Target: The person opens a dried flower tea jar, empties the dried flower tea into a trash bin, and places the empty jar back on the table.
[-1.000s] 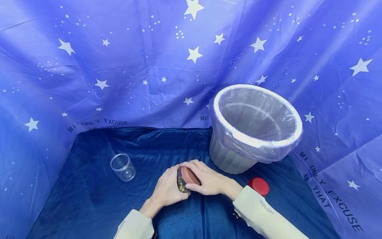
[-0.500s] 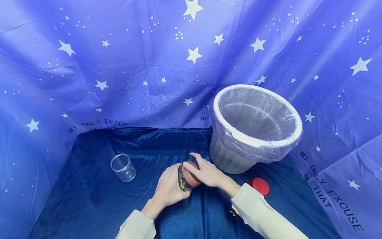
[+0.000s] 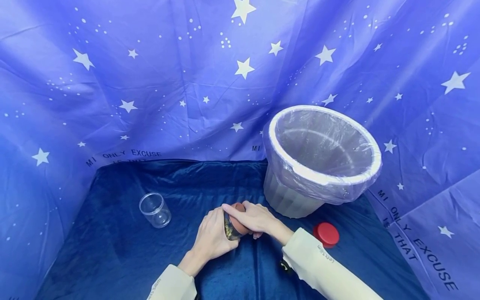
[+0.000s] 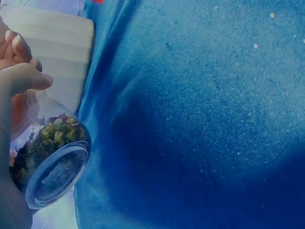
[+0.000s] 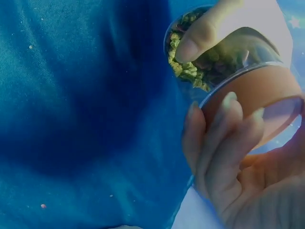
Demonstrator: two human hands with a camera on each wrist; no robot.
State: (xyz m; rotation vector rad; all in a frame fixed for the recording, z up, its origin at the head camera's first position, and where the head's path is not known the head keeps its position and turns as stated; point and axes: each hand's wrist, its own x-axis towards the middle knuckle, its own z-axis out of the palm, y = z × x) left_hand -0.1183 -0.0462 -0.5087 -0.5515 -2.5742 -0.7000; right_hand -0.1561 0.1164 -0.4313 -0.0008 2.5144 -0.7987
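Near the close left side of the lined bin [image 3: 290,199], a small glass jar [image 4: 62,171] is being held at a tilt, its lidded end leaning toward the bin. The glass is showing clear and smooth, its round base is thickening into a bright ring, and dried flower bits [image 4: 58,136] are filling only part of it, yellow-green mixed with dark purplish-brown. A terracotta-coloured lid [image 5: 259,88] is sitting over the mouth, plain and matt along its broad side, its flat end catching a pale bluish sheen in the right wrist view.

The left hand [image 3: 214,233] is curling round the glass body, its thumb pressing on the side. The right hand [image 3: 256,217] is gripping the lid, fingers bending round its edge and thumb lying across it.

A clear cylindrical cup [image 3: 155,211] is standing well left of the bin, while a round red cap [image 3: 327,234] is lying just in front of it. Dark blue cloth [image 3: 112,250] is spreading beneath the bin, and a star-printed purple-blue curtain [image 3: 180,75] is hanging behind.
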